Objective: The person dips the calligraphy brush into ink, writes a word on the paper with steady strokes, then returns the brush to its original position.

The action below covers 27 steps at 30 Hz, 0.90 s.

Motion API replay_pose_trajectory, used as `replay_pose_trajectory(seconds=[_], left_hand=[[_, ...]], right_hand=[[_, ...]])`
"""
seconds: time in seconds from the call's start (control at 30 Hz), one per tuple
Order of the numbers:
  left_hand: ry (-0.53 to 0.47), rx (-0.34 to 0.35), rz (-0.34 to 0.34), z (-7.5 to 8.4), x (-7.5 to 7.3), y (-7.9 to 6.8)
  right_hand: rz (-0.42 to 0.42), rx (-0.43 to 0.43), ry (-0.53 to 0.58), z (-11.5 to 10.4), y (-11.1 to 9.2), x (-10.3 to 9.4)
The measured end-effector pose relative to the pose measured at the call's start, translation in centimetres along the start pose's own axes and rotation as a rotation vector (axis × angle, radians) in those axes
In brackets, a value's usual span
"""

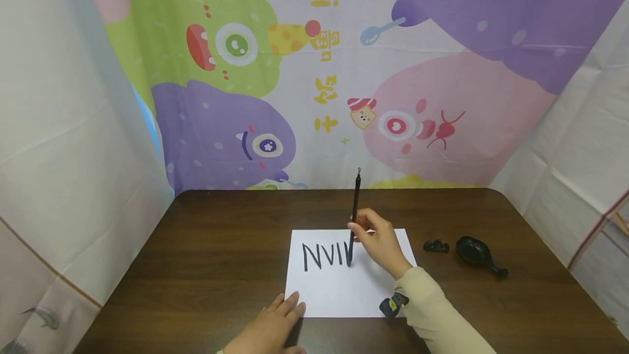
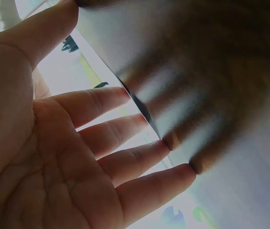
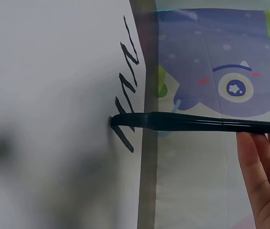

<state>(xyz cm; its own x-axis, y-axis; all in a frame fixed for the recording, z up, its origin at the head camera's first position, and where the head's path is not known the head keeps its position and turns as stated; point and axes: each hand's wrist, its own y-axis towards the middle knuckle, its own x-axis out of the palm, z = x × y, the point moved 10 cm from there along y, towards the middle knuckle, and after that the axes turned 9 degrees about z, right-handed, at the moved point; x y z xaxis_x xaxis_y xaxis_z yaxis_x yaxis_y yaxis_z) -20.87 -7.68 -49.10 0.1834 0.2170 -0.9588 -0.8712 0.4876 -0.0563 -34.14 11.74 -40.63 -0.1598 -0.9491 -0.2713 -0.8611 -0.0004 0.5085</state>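
A black calligraphy brush (image 1: 356,201) stands nearly upright in my right hand (image 1: 381,240), pinched between thumb and fingers partway up the handle. Its bristles (image 3: 128,119) are bent against the white paper (image 1: 344,296) in the right wrist view. Black strokes (image 1: 323,257) run across the paper's upper part, reading N, V, I and a further slanted stroke at the brush tip. My left hand (image 1: 270,321) lies at the paper's lower left corner with its fingers straight. In the left wrist view its fingertips (image 2: 187,171) touch the dark tabletop and paper edge.
On the brown table (image 1: 206,266), right of the paper, are a small black brush rest (image 1: 436,246) and a black gourd-shaped ink dish (image 1: 475,251). A cartoon-printed curtain (image 1: 314,152) hangs behind the table, with pale fabric (image 1: 64,124) at both sides.
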Motion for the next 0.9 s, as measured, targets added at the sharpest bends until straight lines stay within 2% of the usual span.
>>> replay_pose_trajectory(seconds=[0.23,0.47,0.7,0.9], left_hand=[[-0.02,-0.021,-0.021,-0.1,0.0,0.1],[-0.026,-0.029,-0.023,-0.2,0.1,0.1],[-0.026,-0.026,-0.017,-0.1,-0.1,0.0],[-0.026,-0.024,-0.016,-0.1,-0.1,0.0]], right_hand=[[0.027,-0.03,0.008,-0.5,0.6,-0.5],[0.103,-0.1,0.001,-1.6,1.5,-1.5],[0.119,-0.077,0.049,-3.8,1.5,-1.6],[0.127,-0.036,0.071,-3.4,1.5,-1.4]])
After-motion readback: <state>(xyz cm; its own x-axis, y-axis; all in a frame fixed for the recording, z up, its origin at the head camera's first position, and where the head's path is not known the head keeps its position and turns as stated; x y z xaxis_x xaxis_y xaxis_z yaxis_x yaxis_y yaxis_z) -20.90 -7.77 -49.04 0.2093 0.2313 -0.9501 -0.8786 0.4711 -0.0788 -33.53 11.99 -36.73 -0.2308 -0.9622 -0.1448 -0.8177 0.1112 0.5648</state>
